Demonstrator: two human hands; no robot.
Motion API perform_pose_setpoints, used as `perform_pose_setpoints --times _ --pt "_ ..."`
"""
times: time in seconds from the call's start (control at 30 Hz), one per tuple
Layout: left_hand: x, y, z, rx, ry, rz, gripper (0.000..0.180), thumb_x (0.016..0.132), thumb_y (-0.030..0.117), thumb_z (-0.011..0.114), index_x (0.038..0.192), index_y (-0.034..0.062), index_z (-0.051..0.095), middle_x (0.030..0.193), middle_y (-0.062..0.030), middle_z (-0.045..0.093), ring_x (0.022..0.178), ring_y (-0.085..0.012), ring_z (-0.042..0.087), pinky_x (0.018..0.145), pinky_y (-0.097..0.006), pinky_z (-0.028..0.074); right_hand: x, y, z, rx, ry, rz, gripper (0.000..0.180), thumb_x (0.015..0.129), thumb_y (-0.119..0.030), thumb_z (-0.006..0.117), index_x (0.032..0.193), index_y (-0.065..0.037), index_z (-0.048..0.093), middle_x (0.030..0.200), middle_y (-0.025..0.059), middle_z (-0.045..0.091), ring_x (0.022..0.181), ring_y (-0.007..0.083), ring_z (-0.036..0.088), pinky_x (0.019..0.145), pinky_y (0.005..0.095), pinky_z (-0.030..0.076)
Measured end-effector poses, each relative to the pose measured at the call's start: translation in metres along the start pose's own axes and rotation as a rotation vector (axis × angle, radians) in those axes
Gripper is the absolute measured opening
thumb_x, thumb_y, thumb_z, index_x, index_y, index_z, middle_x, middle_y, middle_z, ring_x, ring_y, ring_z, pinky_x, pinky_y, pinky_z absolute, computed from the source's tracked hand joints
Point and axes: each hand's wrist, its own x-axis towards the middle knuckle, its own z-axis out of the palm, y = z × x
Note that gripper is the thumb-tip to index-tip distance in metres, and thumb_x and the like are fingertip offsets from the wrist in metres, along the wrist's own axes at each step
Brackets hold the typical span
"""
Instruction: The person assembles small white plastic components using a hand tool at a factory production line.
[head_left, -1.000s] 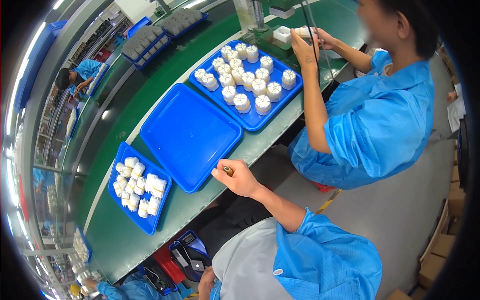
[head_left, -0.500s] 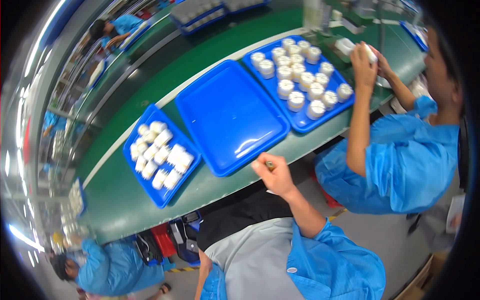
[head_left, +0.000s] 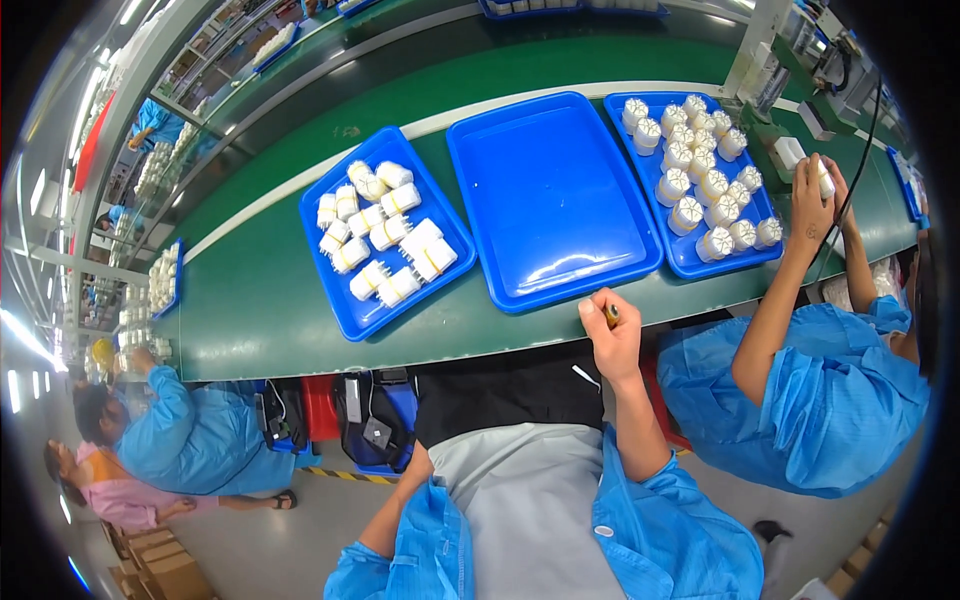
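Observation:
My right hand rests at the near edge of the green bench, its fingers closed around a small yellow-brown stick-like object. Just beyond it lies an empty blue tray. My left forearm runs up beside my grey apron, and the hand itself is hidden below the bench. To the left of the empty tray, a blue tray holds several white blocks with yellow bands.
A third blue tray on the right holds several round white parts. A co-worker in a blue coat sits to my right, holding a white part. Bags hang under the bench. Two people sit at the lower left.
The view has swung left, so the trays now sit further right and nearer in the picture. My right hand stays at the bench edge, still holding the small object.

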Motion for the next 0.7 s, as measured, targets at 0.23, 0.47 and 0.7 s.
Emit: perform_pose_setpoints --times 0.23,0.47,0.7 --pt "0.007 0.181 -0.089 -0.050 -0.322 -0.047 0.055 0.104 0.031 0.027 0.145 -0.0066 0.031 0.136 -0.0324 0.046 0.130 -0.0395 0.043 0.111 -0.038 0.031 0.001 0.013 -0.004 -0.058 0.044 0.005 0.033 0.095 -0.014 0.061 0.068 -0.005 0.045 0.061 -0.0080 0.034 0.059 0.0015 0.028 0.049 0.0248 0.021" --pt "-0.035 0.240 -0.100 -0.146 -0.399 -0.132 0.066 0.099 0.041 0.039 0.141 -0.0091 0.034 0.138 -0.0288 0.048 0.129 -0.0428 0.043 0.109 -0.036 0.033 0.005 0.009 0.004 0.041 0.003 0.021 0.033 0.095 -0.012 0.061 0.067 -0.006 0.044 0.061 -0.0084 0.035 0.058 0.0009 0.028 0.050 0.0238 0.021" --pt "-0.035 0.237 -0.090 -0.099 -0.352 -0.113 0.060 0.097 0.036 0.041 0.138 -0.0079 0.037 0.136 -0.0277 0.049 0.126 -0.0419 0.046 0.107 -0.036 0.035 0.000 0.010 0.002 0.010 0.018 -0.031 0.031 0.095 -0.010 0.059 0.068 -0.006 0.045 0.060 -0.0082 0.035 0.057 0.0008 0.027 0.049 0.0236 0.020"
